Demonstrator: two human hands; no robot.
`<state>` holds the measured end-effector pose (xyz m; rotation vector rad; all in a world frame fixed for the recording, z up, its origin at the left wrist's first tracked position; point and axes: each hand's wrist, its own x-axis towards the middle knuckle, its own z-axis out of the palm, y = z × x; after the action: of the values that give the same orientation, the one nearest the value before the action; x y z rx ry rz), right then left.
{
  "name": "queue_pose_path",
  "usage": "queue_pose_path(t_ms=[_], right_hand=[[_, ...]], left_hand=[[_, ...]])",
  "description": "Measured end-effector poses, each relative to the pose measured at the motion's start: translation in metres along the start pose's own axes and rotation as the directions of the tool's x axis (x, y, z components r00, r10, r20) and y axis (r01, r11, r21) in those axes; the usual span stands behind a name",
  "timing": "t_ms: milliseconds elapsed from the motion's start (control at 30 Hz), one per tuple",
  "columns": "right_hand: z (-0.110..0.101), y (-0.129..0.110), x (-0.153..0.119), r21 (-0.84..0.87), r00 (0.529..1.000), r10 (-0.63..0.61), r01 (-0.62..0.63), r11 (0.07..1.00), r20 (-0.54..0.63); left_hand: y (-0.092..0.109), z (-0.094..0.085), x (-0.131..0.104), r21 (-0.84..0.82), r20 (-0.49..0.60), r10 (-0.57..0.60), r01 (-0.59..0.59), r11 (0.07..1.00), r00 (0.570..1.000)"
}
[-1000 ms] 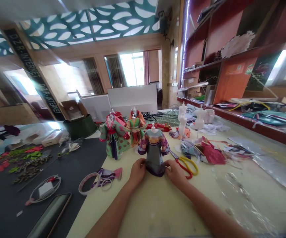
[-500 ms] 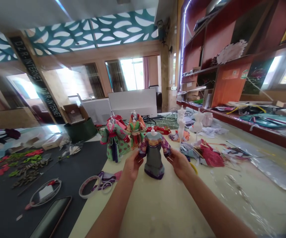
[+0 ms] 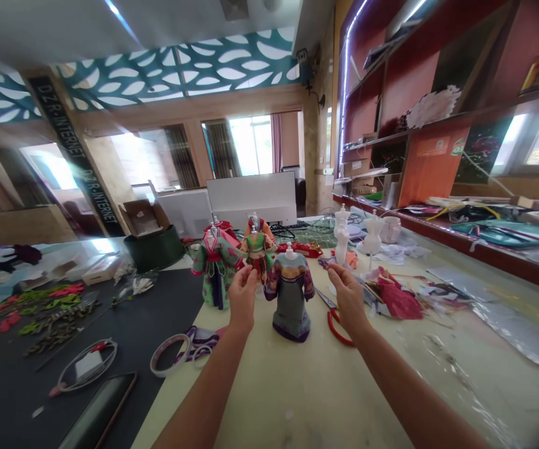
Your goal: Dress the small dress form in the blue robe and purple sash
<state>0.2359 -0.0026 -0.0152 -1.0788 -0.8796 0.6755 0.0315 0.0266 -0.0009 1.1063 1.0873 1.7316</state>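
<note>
Gray dress (image 3: 291, 302) center frame, already on mannequin (image 3: 290, 252), upright, both sleeves hanging; left hand (image 3: 242, 298) and right hand (image 3: 349, 296) either side, apart from it, fingertips pinched closed, nothing visible between; any adjusting left, can't tell.

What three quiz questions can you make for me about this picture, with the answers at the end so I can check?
1. Pick one: what stands between the left hand and the right hand? A) a cardboard box; B) a gray dress; C) a tape roll.

2. True or false: the phone lies on the dark surface.

3. Fill in the missing word: the scissors are closer to the ____ hand.

Key: 1. B. 2. True. 3. Right.
</note>
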Motion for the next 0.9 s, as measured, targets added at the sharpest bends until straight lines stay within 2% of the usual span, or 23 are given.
queue_pose_path(t_ms=[33, 100, 167, 200, 300, 400, 667, 900], right_hand=[[0.003, -0.003, 0.001, -0.015, 0.999, -0.043, 0.044, 0.999, 0.031], [0.01, -0.008, 0.005, -0.03, 0.989, -0.088, 0.092, 0.995, 0.12], [0.017, -0.012, 0.007, -0.017, 0.975, -0.074, 0.079, 0.997, 0.21], [0.02, -0.013, 0.008, -0.007, 0.966, -0.058, 0.062, 0.998, 0.25], [0.025, -0.014, 0.008, 0.011, 0.952, -0.043, 0.042, 0.999, 0.303], [0.027, -0.018, 0.009, 0.041, 0.959, -0.068, 0.059, 0.997, 0.276], [0.03, -0.025, 0.017, 0.078, 0.971, -0.115, 0.101, 0.992, 0.208], [0.024, -0.013, 0.016, 0.033, 0.968, -0.12, 0.116, 0.993, 0.218]], left_hand=[[0.003, 0.003, 0.003, 0.069, 0.057, 0.137, -0.141, 0.988, 0.989], [0.009, 0.009, 0.006, 0.202, 0.2, 0.323, -0.361, 0.91, 0.925], [0.012, 0.013, 0.008, 0.316, 0.295, 0.402, -0.486, 0.815, 0.867], [0.013, 0.015, 0.008, 0.359, 0.316, 0.419, -0.516, 0.778, 0.851], [0.012, 0.017, 0.005, 0.445, 0.308, 0.416, -0.516, 0.732, 0.856], [0.008, 0.016, 0.004, 0.478, 0.299, 0.383, -0.484, 0.733, 0.874], [-0.004, 0.018, 0.007, 0.404, 0.325, 0.309, -0.426, 0.809, 0.894], [0.013, 0.022, 0.001, 0.364, 0.307, 0.328, -0.429, 0.827, 0.893]])
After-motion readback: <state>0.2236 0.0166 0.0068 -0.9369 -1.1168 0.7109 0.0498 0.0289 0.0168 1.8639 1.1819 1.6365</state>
